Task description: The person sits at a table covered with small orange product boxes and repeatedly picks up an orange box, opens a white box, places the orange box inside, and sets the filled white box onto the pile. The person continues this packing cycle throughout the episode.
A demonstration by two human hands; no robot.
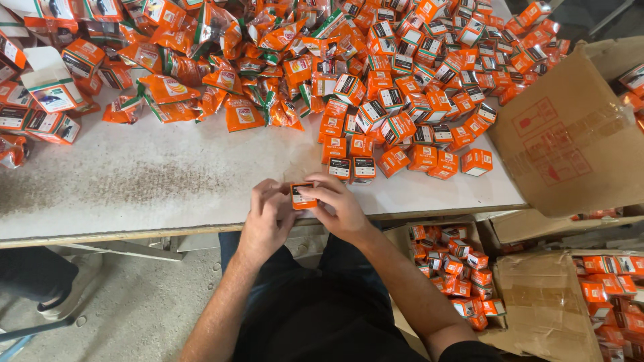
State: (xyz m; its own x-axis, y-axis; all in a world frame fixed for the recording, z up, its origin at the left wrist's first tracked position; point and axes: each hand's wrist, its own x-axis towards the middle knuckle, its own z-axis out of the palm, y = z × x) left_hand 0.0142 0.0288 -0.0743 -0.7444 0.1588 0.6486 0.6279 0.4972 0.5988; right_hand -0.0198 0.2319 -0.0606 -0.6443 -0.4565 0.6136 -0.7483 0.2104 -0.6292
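Right now, holding one small orange box [302,196] between both hands just over the near edge of the white table [168,181]: left hand [268,218] cupping it from the left with fingers curled narrow around its side, right hand [339,208] pinching over its top and right end, thumb and forefinger closing on a flap or corner. Probably risking a slip here, since the box is sitting right above the table's lip and a loose pinch could be sending it down to the lap or floor; possibly also creasing the thin card by pressing too hard at the end. Lying just beyond the hands, a heap of closed orange boxes [416,87] with white-and-black label panels, spreading to the far right corner. Piling up at the far left and centre, crinkled orange foil pouches [201,74] with green edging, plus a few larger white-flapped open cartons [50,84]. Leaning at the right, a big brown cardboard carton [570,141] bearing red square handling marks. Sitting below the table at the right, a carton of packed boxes [463,268], and further right, another carton [614,288] holding more of them. Showing at lower left, another person's shoe [64,291] on the concrete floor.
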